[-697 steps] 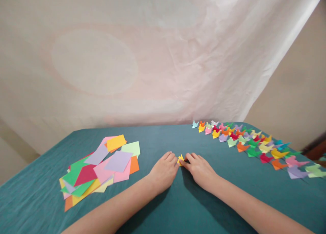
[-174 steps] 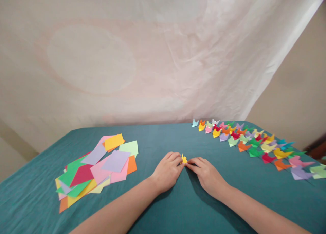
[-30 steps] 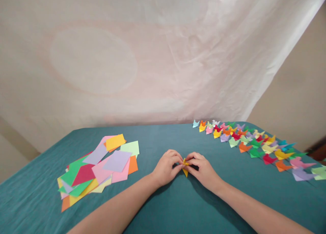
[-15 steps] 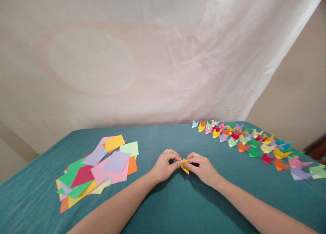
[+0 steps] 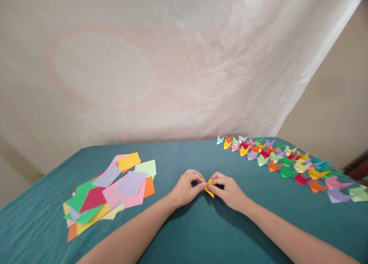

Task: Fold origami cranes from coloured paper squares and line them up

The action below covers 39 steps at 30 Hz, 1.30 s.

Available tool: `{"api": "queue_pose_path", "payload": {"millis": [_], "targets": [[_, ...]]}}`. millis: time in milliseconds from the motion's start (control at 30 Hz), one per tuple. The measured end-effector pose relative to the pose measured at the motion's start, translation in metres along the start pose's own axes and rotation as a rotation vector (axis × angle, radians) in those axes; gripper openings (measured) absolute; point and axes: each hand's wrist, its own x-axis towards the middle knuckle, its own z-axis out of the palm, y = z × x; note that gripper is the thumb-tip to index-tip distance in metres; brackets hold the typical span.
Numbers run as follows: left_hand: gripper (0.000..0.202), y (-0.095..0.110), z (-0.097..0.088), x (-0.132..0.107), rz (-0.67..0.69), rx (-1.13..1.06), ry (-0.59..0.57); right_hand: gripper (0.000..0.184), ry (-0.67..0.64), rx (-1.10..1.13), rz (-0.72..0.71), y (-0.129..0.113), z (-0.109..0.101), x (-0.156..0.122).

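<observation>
A small piece of folded yellow paper [image 5: 210,189] is held between both hands, just above the middle of the cloth-covered table. My left hand [image 5: 186,187] pinches its left end between thumb and fingers. From the other side, my right hand [image 5: 228,189] grips it, thumb in front and fingers behind. One pointed corner hangs below the fingertips; the upper part is largely covered by the fingers.
On the left lies a loose pile of coloured paper sheets [image 5: 93,199]. Several rows of folded paper birds [image 5: 287,172] stand along the right side. The teal tablecloth [image 5: 178,233] reaches back to a pale hanging sheet [image 5: 172,84].
The yellow paper has turned slightly in my fingertips, and its small upper points are less visible now. Both hands stay in nearly the same place.
</observation>
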Motion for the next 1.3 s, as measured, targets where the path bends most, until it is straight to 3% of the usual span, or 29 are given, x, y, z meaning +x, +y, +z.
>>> {"api": "queue_pose_path", "payload": {"millis": [433, 900, 1300], "targets": [[0.011, 0.001, -0.002, 0.001, 0.042, 0.095, -0.081, 0.021, 0.033, -0.115, -0.019, -0.003, 0.002, -0.001], [0.006, 0.009, -0.001, -0.003, 0.024, 0.31, -0.063, 0.015, 0.108, -0.178, -0.041, 0.004, 0.007, -0.001], [0.012, 0.009, 0.003, -0.004, -0.006, 0.203, 0.005, 0.017, 0.07, -0.173, -0.086, 0.002, 0.005, -0.003]]}}
